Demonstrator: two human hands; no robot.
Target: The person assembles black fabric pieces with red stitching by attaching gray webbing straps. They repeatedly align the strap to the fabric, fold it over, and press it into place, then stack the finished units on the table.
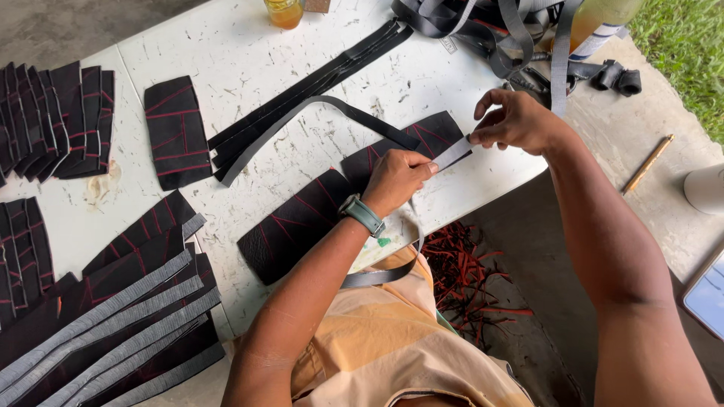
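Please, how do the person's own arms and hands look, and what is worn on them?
Both arms are bare up to the frame edge, with no sleeves in view and no gloves. The left hand has a wristwatch with a grey-green strap on its wrist. The right hand wears nothing that I can see: no ring, no band.

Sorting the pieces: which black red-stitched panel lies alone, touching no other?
The black rectangular panel with red stitch lines at upper left lies alone on the white table; the others overlap, or sit under the hands.
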